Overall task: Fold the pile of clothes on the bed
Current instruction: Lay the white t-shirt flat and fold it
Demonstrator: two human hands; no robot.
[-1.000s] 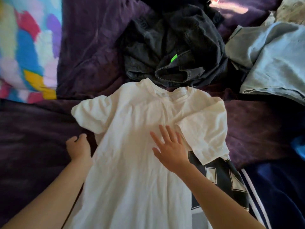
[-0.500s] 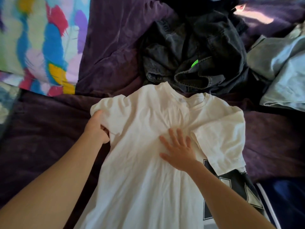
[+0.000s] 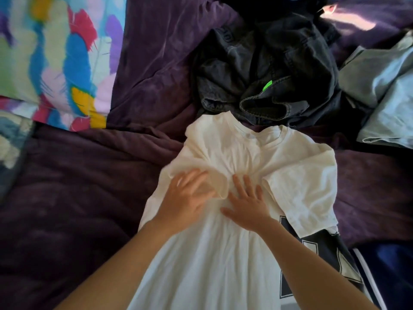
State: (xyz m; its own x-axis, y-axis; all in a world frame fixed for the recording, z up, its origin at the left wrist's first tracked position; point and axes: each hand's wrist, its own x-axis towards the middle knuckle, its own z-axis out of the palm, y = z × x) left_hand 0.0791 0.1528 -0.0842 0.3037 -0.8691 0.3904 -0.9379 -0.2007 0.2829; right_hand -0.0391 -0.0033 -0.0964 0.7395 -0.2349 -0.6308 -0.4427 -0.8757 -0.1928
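A white T-shirt [image 3: 223,253] lies spread on the purple bedcover [image 3: 78,209], collar away from me. Its left sleeve [image 3: 214,184] is folded inward over the chest; its right sleeve [image 3: 301,186] still lies spread out. My left hand [image 3: 187,198] rests on the folded sleeve with fingers spread, blurred by motion. My right hand [image 3: 245,204] lies flat on the middle of the chest, fingers straight. A crumpled pile of dark denim [image 3: 268,63] sits just beyond the collar.
A light blue garment [image 3: 384,90] lies at the right edge. A dark printed garment [image 3: 328,253] and a navy one with white stripes [image 3: 393,276] lie under and beside the shirt's right side. A colourful pillow [image 3: 55,63] is at the upper left.
My left hand took the left sleeve at the shirt's edge and brought it rightward, folding it over the chest. My right hand stayed flat on the shirt. The view shifted left.
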